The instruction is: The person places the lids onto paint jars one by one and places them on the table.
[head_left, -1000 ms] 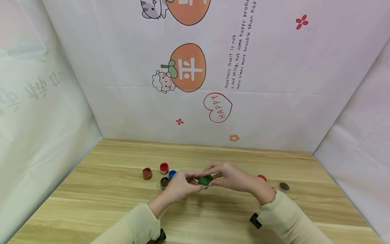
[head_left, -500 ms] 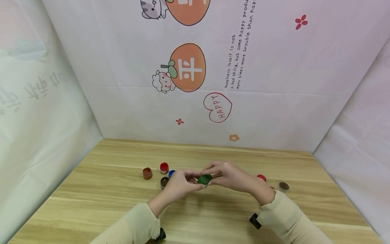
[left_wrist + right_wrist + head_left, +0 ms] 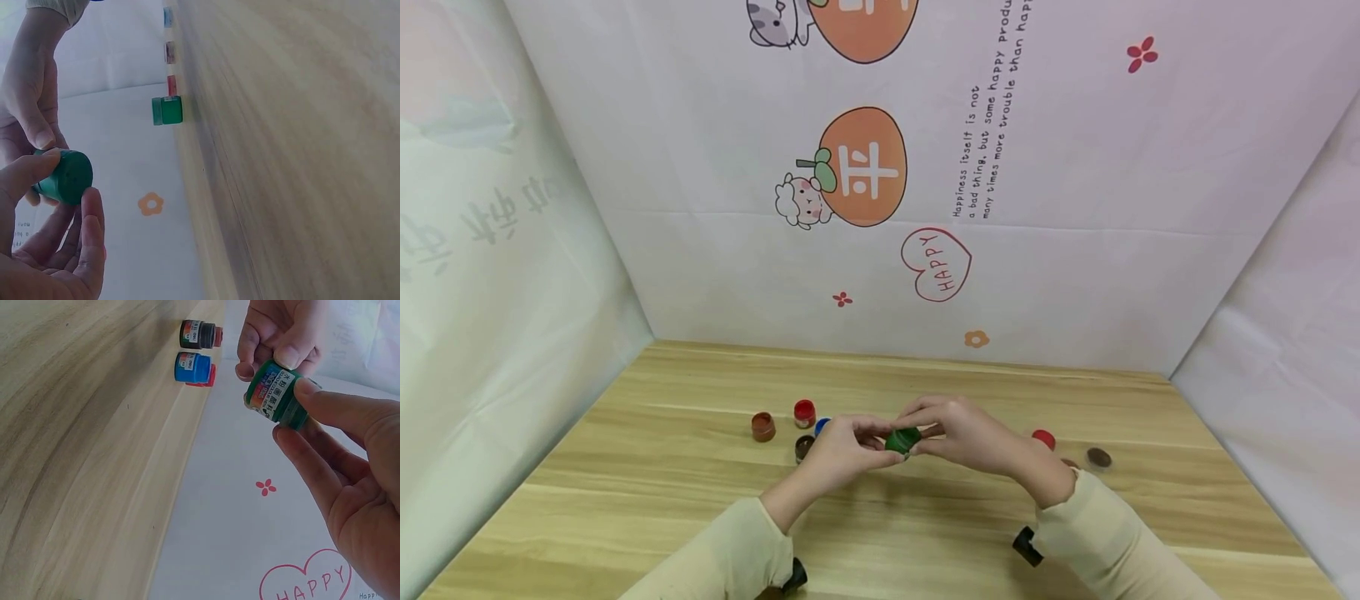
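A small green paint jar (image 3: pixel 902 442) with a printed label is held up off the table between both hands. My left hand (image 3: pixel 846 450) grips its base end, thumb on one side and fingers on the other. My right hand (image 3: pixel 973 437) pinches the opposite end, where a narrow see-through band shows in the right wrist view below the label of the green jar (image 3: pixel 275 394). A second green jar (image 3: pixel 169 110) stands on the table in the left wrist view, hidden behind my right hand in the head view.
Left of the hands stand a brown jar (image 3: pixel 763 427), a red jar (image 3: pixel 804 413), a dark jar (image 3: pixel 803 448) and a partly covered blue jar (image 3: pixel 823 427). Beyond my right wrist are a red round piece (image 3: pixel 1043 437) and a dark round piece (image 3: pixel 1099 457). A printed white sheet (image 3: pixel 1075 208) hangs behind.
The green jar and both hands have shifted very slightly left, with the grip kept. A brown piece by my right wrist has come into sight.
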Tool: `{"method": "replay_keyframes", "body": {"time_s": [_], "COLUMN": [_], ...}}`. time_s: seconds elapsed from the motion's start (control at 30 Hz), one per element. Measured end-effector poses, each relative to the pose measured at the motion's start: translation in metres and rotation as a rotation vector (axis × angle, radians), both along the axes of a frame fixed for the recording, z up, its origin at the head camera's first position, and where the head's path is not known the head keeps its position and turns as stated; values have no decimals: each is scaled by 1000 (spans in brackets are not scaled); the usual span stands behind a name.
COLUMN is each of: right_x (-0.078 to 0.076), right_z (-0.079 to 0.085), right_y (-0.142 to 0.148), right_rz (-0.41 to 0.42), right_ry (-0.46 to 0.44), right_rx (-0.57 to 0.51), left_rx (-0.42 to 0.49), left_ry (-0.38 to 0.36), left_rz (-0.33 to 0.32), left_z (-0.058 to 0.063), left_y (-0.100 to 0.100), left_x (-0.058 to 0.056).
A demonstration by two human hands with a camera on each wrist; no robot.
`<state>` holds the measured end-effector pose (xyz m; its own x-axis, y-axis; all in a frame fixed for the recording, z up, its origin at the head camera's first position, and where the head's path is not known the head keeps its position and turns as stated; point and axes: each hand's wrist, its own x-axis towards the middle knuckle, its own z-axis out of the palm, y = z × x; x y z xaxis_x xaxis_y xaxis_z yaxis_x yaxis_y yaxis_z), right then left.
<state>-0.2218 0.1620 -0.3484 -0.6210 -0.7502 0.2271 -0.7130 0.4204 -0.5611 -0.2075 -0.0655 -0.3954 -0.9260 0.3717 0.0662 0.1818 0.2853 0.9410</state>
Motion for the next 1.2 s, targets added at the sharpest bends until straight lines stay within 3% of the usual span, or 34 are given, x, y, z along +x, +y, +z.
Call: {"method": "replay_keyframes", "body": {"time_s": [0.3, 0.5, 0.77, 1.2], "right_x": [1, 0, -6, -9], "right_z": [2, 5, 0, -11], "right_y": [-1, 3, 15, 38], "right_rz": [32, -27, -100, -144], "right_ry": [-26, -19, -1, 18], "right_rx": [-13, 6, 61, 151], "left_rx": [13, 17, -1, -163], "left_ry": [-1, -21, 49, 82], "left_rz": [-52, -30, 75, 310], "left_z": [2, 7, 16, 7], "left_y": [-4, -12, -30, -71], "left_x": [-1, -4, -4, 1]}}
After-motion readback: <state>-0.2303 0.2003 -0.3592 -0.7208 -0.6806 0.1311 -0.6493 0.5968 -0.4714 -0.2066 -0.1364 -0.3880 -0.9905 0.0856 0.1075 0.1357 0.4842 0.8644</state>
